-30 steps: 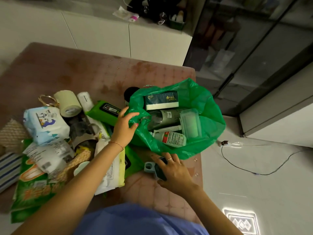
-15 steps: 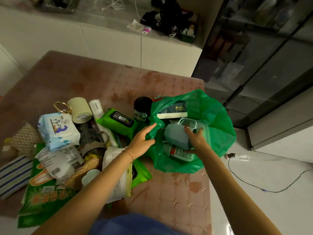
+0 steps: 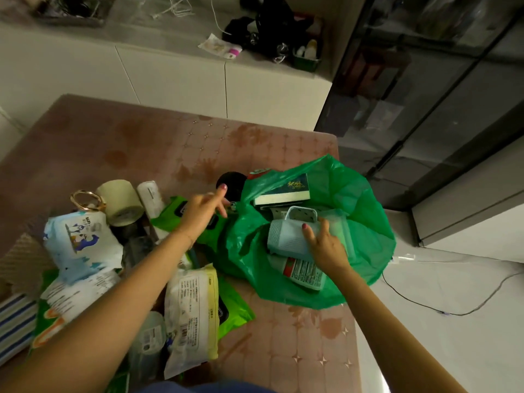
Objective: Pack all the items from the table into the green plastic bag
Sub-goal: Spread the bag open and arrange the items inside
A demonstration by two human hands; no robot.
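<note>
Head view: the right hand [image 3: 326, 245] is setting a blue cup [image 3: 286, 239] into the bag [image 3: 365, 211], fingers grasping it; the left hand [image 3: 202, 212], fingers loose, is hovering beside the rim. Next, probably, the black can [image 3: 231, 184].

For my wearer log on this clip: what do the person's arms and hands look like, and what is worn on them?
Both forearms are bare, with no sleeves and no gloves. The left hand has a thin bracelet at the wrist and a reddish-pink painted nail. The right hand also shows a reddish-pink nail; no ring can be made out on it here. A blue garment shows at the bottom edge.
</note>
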